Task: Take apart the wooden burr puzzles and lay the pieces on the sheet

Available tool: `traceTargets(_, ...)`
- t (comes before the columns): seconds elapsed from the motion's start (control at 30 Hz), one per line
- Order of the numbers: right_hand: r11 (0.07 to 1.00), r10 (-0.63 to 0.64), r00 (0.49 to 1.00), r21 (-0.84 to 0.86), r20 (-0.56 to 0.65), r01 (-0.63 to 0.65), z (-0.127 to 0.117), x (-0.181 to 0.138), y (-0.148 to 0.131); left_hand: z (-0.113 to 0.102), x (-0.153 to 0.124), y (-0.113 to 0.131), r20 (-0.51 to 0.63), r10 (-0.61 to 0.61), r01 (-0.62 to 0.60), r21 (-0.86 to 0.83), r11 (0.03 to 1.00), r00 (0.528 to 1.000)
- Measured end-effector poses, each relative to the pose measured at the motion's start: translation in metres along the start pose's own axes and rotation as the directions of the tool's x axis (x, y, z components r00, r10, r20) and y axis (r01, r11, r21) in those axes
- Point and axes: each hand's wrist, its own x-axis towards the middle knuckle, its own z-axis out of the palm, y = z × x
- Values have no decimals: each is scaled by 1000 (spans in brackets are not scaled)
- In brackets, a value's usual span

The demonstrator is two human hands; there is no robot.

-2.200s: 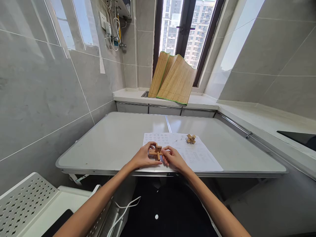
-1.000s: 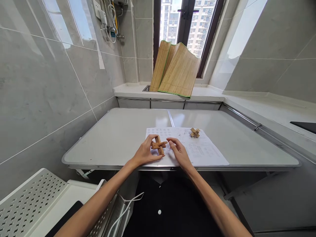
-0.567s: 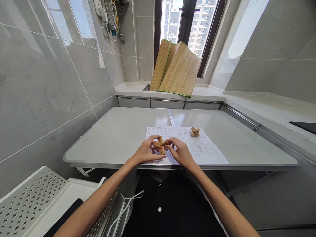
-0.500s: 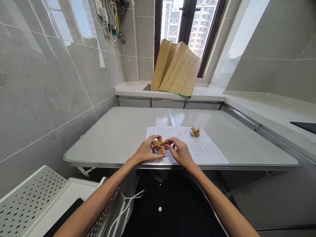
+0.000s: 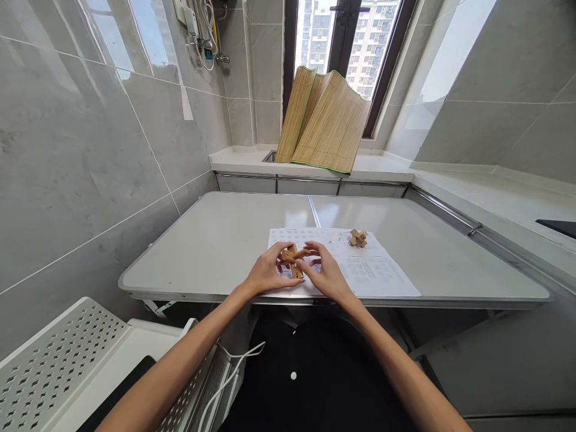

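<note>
Nearest us, at the lower left of the frame, a white cable (image 5: 231, 373) hangs beside a perforated white panel (image 5: 58, 360). Our left hand (image 5: 267, 273), just below the centre, grips the interlocked wooden pieces (image 5: 295, 267) between thumb and fingers over the near part of the sheet (image 5: 380, 276). Our right hand (image 5: 327, 277) closes on their right side; half a second ago its thumb sat lower, and now it reaches in against the middle of the pieces while the fingers arch over. Farther right on the paper, the wooden knot (image 5: 359, 238) lies where it did. Beyond the white table (image 5: 202, 240), the bamboo mat (image 5: 333, 123) leans before the window at upper centre.
</note>
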Motion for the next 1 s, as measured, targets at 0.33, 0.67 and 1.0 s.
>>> traceTargets(0.33,963,269,962,-44,37,-267,24,-2,-23,2,-5,1,-35,36,-30,164,986,999)
traceTargets(0.67,935,342,940,108,-10,-339,-25,12,-4,3,-3,-2,-48,14,-5,189,982,999)
traceTargets(1.0,801,113,992,-585,-55,-124,-25,1,51,2,-3,-6,-24,6,0,207,978,1000)
